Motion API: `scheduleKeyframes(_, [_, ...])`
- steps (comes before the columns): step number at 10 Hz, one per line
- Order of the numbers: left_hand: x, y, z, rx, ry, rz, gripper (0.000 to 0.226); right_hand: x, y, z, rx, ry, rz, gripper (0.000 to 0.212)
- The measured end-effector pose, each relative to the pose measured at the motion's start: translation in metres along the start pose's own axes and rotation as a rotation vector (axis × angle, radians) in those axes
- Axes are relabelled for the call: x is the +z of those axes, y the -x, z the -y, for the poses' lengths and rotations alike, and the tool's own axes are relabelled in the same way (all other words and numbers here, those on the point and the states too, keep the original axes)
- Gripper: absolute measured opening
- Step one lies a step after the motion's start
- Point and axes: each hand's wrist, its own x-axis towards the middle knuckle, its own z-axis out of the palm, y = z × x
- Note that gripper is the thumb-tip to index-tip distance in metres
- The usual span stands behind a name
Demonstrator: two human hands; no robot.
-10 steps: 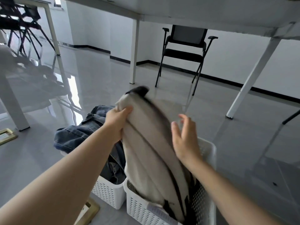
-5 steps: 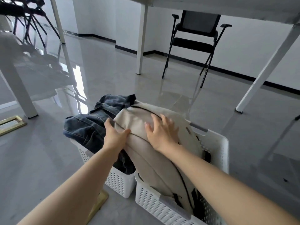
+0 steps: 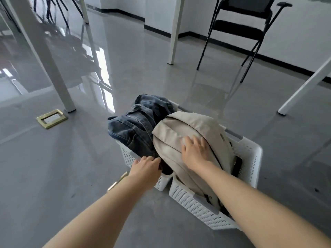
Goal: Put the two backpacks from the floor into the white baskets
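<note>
Both hands spread flat: right hand on beige backpack, top pointing away.

A beige fabric backpack, plain but for a thin black zip line curving across it and black straps showing at its right edge, sits in a white plastic basket whose walls are patterned with rows of small holes. Just left of that backpack, a dark blue denim backpack, washed unevenly with paler seams, fills a second white perforated plastic basket. Beyond the beige backpack stands a black folding chair against a white wall with a black skirting band. Far left of it, a brass-coloured floor socket frame lies in the glossy grey floor.
</note>
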Motion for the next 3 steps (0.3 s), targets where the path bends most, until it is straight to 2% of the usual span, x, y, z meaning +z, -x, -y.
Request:
scheduleKeyframes(1, [-0.032,0.037,0.001,-0.037,0.123,0.14,0.055,-0.028,0.041,0.015,0.011,-0.096,0.134,0.053])
scheduleKeyframes(2, [-0.079,0.076,-0.005,-0.089,0.269,0.135,0.054,-0.08,0.093,0.031,0.022,-0.196,0.22,0.053])
scheduleKeyframes(3, [-0.125,0.115,-0.008,-0.121,0.332,0.118,0.051,-0.131,0.144,0.039,0.053,-0.215,0.28,0.045])
